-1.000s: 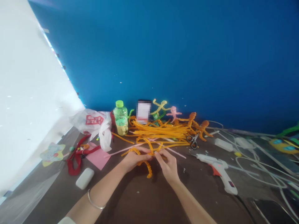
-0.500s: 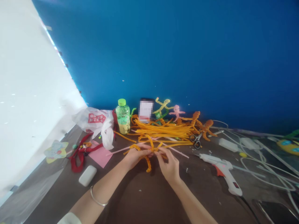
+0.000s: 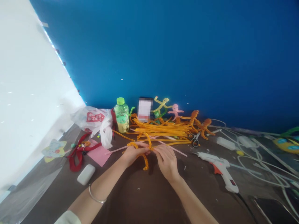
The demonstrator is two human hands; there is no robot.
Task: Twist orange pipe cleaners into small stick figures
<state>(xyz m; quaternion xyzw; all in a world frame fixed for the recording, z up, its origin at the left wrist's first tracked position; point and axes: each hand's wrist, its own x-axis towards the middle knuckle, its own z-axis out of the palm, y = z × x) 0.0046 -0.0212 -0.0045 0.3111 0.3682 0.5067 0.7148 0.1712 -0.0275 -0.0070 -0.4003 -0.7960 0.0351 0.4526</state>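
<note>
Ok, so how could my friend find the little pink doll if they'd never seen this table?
Start at the big blue wall and look down to the long heap of orange stems near its foot. Behind the heap, toward its right end, is the little pink doll with arms spread, between a yellow doll and an orange doll. Of those three, only it is pink.

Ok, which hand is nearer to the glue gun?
Right. The right hand is to the left of the glue gun, across a gap; the left hand is farther left, beyond the right hand.
</note>
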